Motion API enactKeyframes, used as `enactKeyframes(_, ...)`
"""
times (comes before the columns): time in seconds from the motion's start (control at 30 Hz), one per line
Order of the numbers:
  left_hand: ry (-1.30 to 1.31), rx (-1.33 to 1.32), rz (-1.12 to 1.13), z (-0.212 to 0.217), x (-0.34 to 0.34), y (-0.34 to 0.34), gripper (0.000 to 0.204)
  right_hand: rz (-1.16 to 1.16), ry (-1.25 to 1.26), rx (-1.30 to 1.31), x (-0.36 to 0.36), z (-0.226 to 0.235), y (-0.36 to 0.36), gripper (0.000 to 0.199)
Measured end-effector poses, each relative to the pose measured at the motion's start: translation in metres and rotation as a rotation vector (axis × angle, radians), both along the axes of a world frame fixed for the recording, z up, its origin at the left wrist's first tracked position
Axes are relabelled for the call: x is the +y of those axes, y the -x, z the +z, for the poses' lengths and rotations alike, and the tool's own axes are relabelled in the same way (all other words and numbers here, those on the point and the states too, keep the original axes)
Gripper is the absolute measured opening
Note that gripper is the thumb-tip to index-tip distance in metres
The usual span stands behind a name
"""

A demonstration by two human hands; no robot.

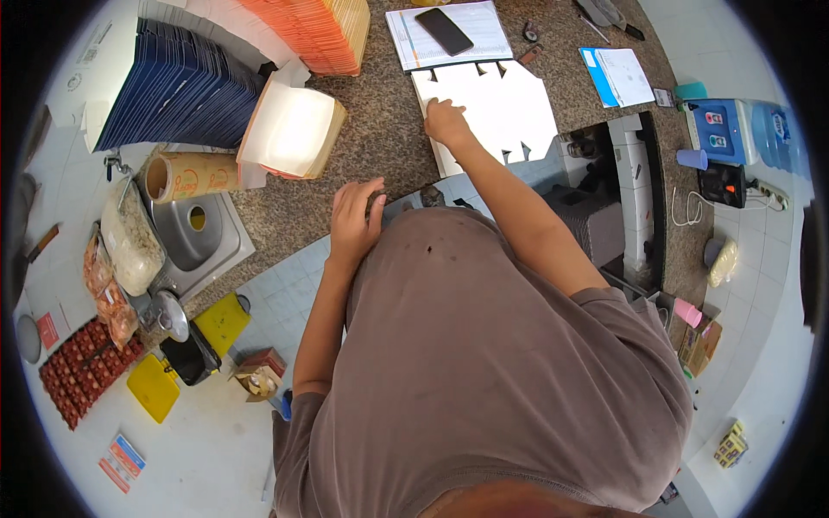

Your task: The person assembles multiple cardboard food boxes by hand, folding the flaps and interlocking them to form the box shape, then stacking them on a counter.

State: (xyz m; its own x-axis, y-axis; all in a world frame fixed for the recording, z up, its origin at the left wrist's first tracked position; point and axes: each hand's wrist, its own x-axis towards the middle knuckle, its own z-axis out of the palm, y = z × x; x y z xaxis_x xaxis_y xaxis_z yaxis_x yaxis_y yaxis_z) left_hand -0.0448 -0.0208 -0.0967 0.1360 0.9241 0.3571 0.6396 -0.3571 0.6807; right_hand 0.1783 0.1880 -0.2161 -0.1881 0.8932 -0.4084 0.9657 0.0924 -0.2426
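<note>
A white flat box blank (pixel 501 108), die-cut with notches along its edges, lies on the granite counter before me. My right hand (pixel 447 123) is on its left side, fingers curled and pressed together at the left flap. What the fingertips grip is partly hidden under the hand. My left hand (pixel 356 216) rests by the counter's front edge, its fingers apart and nothing in it. Up and left of that hand stands a stack of folded paper boxes (pixel 298 129), white inside. Just beyond the blank, a black phone (pixel 444 31) lies on an open book (pixel 406 43).
Stacks of dark blue boxes (pixel 177 86) and orange boxes (pixel 324 30) fill the counter's back left. A tape roll (pixel 194 175) lies near the steel sink (pixel 197 233). A blue booklet (pixel 615 78) lies at the right, near a water dispenser (pixel 718 129).
</note>
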Motion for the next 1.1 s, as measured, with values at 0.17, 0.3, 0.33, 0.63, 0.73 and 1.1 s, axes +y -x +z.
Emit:
enactKeyframes(0.17, 0.046, 0.003, 0.058, -0.003, -0.014, -0.026, 0.028, 0.013, -0.018, -0.01, 0.003, 0.002, 0.0, 0.039)
enactKeyframes(0.3, 0.07, 0.004, 0.12, -0.012, -0.034, -0.04, 0.028, 0.053, 0.006, -0.008, 0.005, 0.004, 0.001, 0.036)
enactKeyframes(0.33, 0.08, 0.005, 0.133, -0.015, -0.039, -0.043, 0.029, 0.058, 0.024, 0.0, 0.006, 0.003, 0.001, 0.036)
enactKeyframes(0.63, 0.098, 0.045, 0.234, -0.023, -0.066, -0.073, 0.031, 0.132, -0.004, -0.022, 0.006, -0.004, 0.003, 0.047)
enactKeyframes(0.73, 0.087, 0.052, 0.237, -0.017, -0.062, -0.082, 0.031, 0.091, -0.108, -0.05, 0.0, -0.014, 0.005, 0.055)
enactKeyframes(1.1, 0.56, -0.677, 0.218, -0.02, -0.022, -0.113, 0.046, 0.04, -0.476, 0.439, -0.032, 0.184, -0.157, 0.067)
